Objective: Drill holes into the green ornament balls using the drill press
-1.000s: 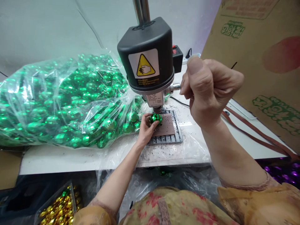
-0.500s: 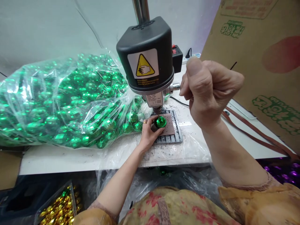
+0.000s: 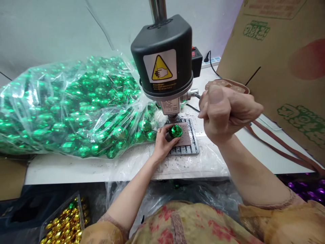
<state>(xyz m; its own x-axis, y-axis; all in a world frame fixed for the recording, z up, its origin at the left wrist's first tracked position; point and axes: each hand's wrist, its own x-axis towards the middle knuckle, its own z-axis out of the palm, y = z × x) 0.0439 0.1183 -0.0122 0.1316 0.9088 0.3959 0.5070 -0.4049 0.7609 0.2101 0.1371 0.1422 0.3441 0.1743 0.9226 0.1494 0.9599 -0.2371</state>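
A black bench drill press [image 3: 162,57] with a yellow hand-warning sticker stands before me. Below its chuck, a shiny green faceted ball [image 3: 176,131] rests on a pinkish-brown pad [image 3: 186,134] over the slotted metal base plate [image 3: 195,145]. My left hand [image 3: 164,140] grips the ball from its left and front, thumb and fingers around it. The thin drill bit comes down to the top of the ball; whether it has entered I cannot tell. My right hand [image 3: 225,112] is closed around the feed lever [image 3: 196,95] at the drill's right side, its end hidden in my fist.
A big clear bag of green balls [image 3: 76,105] lies on the white table [image 3: 83,173] at left. A cardboard box [image 3: 284,67] and a brown strapped bag [image 3: 279,145] are at right. Gold balls [image 3: 63,220] sit below left, purple ones [image 3: 307,189] below right. Dark shavings dot the base.
My right hand has moved down with the lever, and the drill bit has come down to the ball. My left hand still holds the ball in place. The view has shifted slightly.
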